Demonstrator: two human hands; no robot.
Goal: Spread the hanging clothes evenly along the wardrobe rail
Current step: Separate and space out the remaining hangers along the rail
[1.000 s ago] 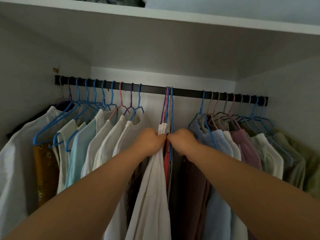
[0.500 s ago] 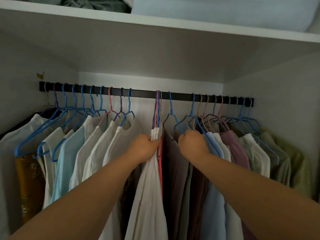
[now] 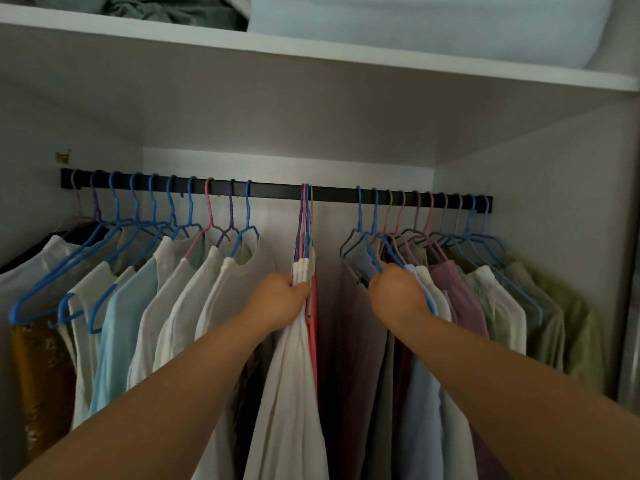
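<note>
Clothes crowd both ends of the rail [image 3: 332, 192]; the left hand [image 3: 280, 299] grips a tight white bunch [image 3: 303, 271] mid-rail, the right hand [image 3: 398, 296] holds blue hangers [image 3: 367, 237]; tugging sideways could unhook one.

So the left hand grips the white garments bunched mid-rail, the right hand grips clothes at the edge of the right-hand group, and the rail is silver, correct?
Not quite: the rail is black, not silver, as the head view shows. The rest holds. The left hand has its grip on the white garments bunched mid-rail, and the right hand grips clothes at the edge of the right-hand group.
</note>
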